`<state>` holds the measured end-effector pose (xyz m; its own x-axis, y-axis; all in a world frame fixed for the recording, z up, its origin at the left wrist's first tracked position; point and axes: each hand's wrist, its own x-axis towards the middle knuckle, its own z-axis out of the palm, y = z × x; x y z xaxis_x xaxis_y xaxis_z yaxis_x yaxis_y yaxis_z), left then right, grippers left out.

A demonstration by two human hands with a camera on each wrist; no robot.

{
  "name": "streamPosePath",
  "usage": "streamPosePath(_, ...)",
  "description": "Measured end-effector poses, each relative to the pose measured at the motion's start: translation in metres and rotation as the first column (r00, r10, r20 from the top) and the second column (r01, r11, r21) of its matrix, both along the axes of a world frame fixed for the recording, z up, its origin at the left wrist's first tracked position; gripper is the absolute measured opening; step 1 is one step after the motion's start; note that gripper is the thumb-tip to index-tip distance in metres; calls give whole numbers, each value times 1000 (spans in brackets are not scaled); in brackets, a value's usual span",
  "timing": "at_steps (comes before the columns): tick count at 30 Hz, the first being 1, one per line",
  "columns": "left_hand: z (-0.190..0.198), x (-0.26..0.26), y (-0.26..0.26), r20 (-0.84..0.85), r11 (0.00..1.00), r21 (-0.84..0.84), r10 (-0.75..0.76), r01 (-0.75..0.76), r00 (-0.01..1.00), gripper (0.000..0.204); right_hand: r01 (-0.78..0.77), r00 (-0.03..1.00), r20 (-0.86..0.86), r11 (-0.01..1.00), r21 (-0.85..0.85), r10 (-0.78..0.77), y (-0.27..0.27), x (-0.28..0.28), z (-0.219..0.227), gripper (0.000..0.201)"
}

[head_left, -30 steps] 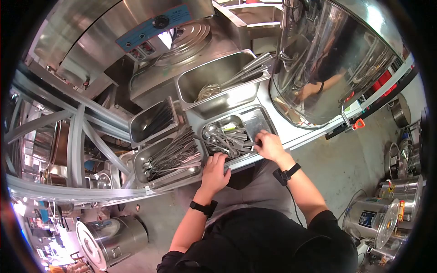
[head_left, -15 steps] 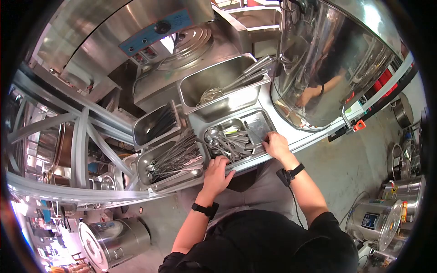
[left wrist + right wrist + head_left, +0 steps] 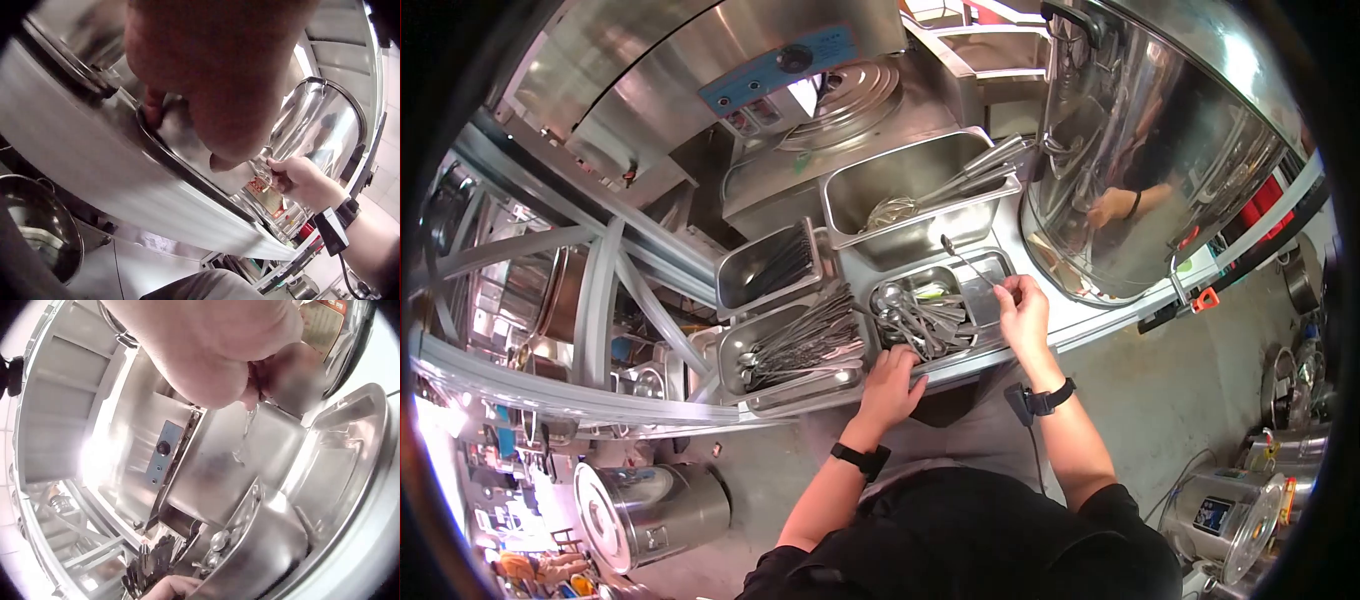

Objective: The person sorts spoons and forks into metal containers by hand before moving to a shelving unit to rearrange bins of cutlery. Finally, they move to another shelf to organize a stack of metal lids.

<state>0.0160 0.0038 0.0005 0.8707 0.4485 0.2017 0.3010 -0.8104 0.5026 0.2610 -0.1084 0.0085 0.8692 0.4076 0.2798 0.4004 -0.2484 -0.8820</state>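
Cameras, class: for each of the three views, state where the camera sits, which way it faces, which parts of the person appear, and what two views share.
Head: worn on the head, facing down at the steel counter; shows both forearms, left hand gripping the rim of the shallow steel cutlery tray, right hand pinching a thin long-handled steel utensil.
Left wrist: under the left hand, facing across to the right hand.
Right wrist: under the right hand, facing the trays.
Shared: both wrist views show the big shiny steel pot.
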Motion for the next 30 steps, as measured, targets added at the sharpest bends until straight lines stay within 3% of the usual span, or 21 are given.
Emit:
streamPosePath(2, -1, -1, 1, 3, 1000, 2, 2, -2, 1000, 33, -167, 985, -35, 986, 9, 168, 2, -8, 1, 12)
streamPosePath(4, -2, -2, 2, -3, 1000, -10, -19, 18, 1000, 32, -305, 947, 78, 949, -75, 310, 2, -14, 1, 13)
streamPosePath(6, -6, -5, 4, 43, 999, -13, -31, 32, 999, 34, -367, 926, 54, 925, -102, 374, 3, -17, -7, 14)
streamPosePath(8, -11, -11, 0, 91, 999, -16, -42, 44, 995, 36, -334, 938, 58, 935, -122, 342, 3, -16, -13, 15)
streamPosePath(10, -15, -20, -7, 145, 996, 11, 88, -91, 986, 42, -249, 969, -31, 958, -141, 247, 3, -14, -19, 16)
streamPosePath(15, -19, -25, -19, 218, 973, -11, 229, -232, 949, 56, -338, 941, -89, 918, -208, 326, 5, -18, -38, 32)
streamPosePath(17, -15, -24, -28, 209, 912, -53, 409, -408, 888, 68, -329, 944, -104, 912, -245, 313, 3, -20, -34, 30)
streamPosePath(18, -22, -27, -27, 214, 911, -56, 411, -409, 886, 68, -325, 946, -115, 903, -282, 304, 3, -19, -31, 28)
streamPosePath(20, -40, -38, -16, 46, 938, -119, 332, -324, 942, 77, -310, 951, -69, 916, -254, 303, 6, -19, -32, 28)
streamPosePath(22, -30, -41, -16, 29, 945, -91, 316, -313, 948, 84, -289, 957, -97, 900, -325, 272, 8, -22, -25, 29)
streamPosePath(24, -18, -43, -11, -100, 931, -223, 274, -290, 957, 87, -288, 957, -74, 894, -343, 280, 10, -22, -25, 28)
streamPosePath(28, -5, -39, -11, -210, 948, -177, 227, -266, 951, 88, -178, 984, -30, 934, -311, 177, 5, -15, -36, 29)
streamPosePath(30, -4, -32, -16, -224, 971, -52, 218, -235, 950, 92, -172, 985, -46, 934, -314, 166, -2, -7, -35, 28)
